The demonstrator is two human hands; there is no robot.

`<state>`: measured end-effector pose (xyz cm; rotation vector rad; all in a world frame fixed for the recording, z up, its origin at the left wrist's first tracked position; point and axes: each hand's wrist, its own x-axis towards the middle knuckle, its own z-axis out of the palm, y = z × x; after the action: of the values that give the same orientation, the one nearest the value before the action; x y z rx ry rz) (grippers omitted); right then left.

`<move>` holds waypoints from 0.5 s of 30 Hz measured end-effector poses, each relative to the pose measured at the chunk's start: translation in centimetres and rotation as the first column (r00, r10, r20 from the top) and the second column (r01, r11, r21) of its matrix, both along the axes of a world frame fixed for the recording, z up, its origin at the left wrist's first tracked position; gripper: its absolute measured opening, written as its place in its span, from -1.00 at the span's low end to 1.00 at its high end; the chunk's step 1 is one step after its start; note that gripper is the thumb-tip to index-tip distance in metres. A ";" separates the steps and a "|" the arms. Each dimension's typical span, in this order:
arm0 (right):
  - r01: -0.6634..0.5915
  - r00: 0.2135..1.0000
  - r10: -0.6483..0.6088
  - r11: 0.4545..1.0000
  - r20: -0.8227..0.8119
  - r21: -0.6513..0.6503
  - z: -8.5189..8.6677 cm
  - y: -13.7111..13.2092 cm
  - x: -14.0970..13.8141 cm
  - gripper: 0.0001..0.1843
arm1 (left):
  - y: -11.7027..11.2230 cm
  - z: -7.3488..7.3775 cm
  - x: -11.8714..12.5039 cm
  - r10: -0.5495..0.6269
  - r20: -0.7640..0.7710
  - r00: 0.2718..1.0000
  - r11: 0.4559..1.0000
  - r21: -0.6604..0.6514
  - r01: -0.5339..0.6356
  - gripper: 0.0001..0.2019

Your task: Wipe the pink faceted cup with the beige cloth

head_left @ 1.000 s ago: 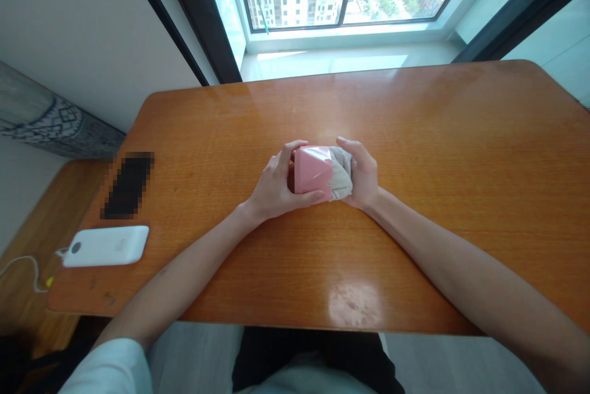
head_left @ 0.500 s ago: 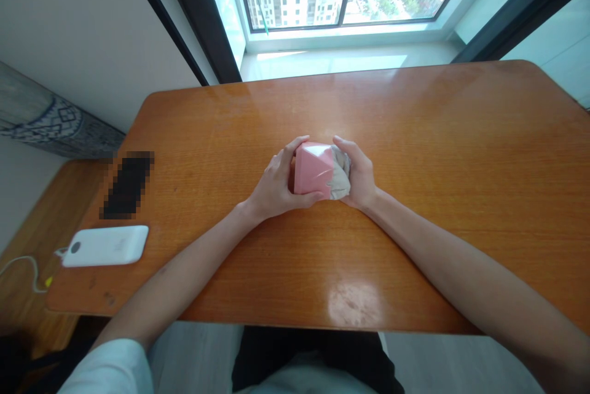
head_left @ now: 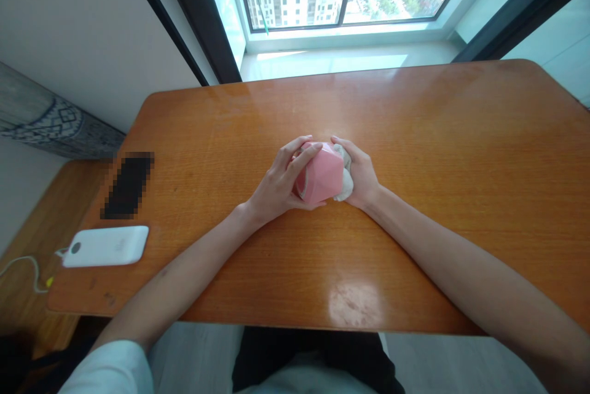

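Observation:
A pink faceted cup lies on its side in the air, or just over the table, near the middle of the head view. My left hand is closed around its left end, with fingers over the top and the thumb below. Against the right end of the cup is a crumpled pale grey cloth. My right hand is wrapped round that cloth and presses it to the cup. The right fingers are mostly hidden behind the cloth and cup.
Under my hands is a glossy brown wooden table. A white power bank with a cable lies at its left, below a blurred-out dark rectangle. Beyond the far edge is a window with a sill.
The pink cup has turned between my hands and shifted slightly right, so other facets show. My left fingers have moved over its top. The cloth stays at its right end.

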<state>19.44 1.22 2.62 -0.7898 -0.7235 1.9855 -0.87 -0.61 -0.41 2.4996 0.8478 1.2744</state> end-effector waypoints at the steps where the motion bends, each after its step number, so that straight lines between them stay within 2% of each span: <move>1: -0.003 1.000 0.003 1.000 0.000 -0.012 -0.1 0.1 0.1 -0.54 | 0.0 0.0 -0.1 -0.004 -0.016 1.000 1.000 0.013 0.004 0.16; 4: -0.019 1.000 0.018 0.999 -0.018 -0.035 -0.1 0.4 0.3 -0.58 | 0.0 0.1 -0.2 -0.016 -0.055 0.998 0.996 0.086 0.021 0.04; 6: -0.040 0.999 0.039 0.998 -0.030 -0.053 -0.2 0.5 0.5 -0.61 | -0.1 0.2 -0.2 -0.001 -0.070 0.998 0.983 0.186 0.014 -0.05; 12: -0.069 0.997 0.067 0.995 -0.031 -0.075 -0.2 0.7 0.8 -0.56 | -1.0 0.5 0.0 0.110 -0.142 0.984 0.910 0.413 -0.042 -0.29; 15: -0.085 0.995 0.081 0.992 -0.052 -0.094 0.2 0.7 0.8 -0.51 | -1.2 0.6 0.0 0.170 -0.147 0.974 0.850 0.522 -0.070 -0.35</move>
<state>20.25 1.92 2.79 -0.7761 -0.6457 2.1204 -0.89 -1.81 0.23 3.0716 0.7943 1.4853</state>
